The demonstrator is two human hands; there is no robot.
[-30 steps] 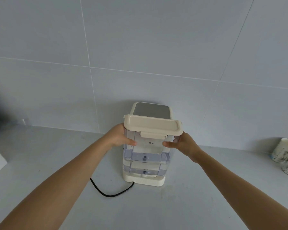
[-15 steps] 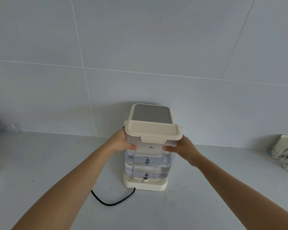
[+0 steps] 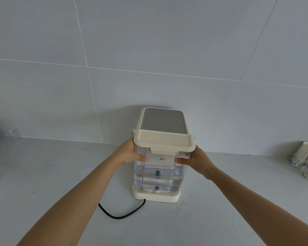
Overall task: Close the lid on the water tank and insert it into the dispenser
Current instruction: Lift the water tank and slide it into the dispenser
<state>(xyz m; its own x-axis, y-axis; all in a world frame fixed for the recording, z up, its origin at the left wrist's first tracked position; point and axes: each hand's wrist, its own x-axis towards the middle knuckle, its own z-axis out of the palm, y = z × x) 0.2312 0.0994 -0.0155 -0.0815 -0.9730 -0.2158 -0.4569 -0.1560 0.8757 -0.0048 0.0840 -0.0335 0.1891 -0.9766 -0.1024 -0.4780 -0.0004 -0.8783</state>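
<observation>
The clear water tank (image 3: 159, 172), partly filled with water, stands on the cream base of the dispenser (image 3: 163, 121), against its near side. A cream lid (image 3: 164, 141) lies flat on the tank, its front latch tab folded down. My left hand (image 3: 127, 154) grips the tank's left side just under the lid, thumb on the front face. On the opposite side my right hand (image 3: 196, 159) holds it the same way. The dispenser has a grey metallic top and stands against the tiled wall.
A black power cord (image 3: 120, 214) curls from the dispenser's base across the grey counter toward the left. Two patterned white cups (image 3: 307, 161) stand at the right edge by the wall. A white object's corner shows at the far left edge.
The tank has come down between my hands, and its bottom now sits on the dispenser's base. The view has shifted slightly.
</observation>
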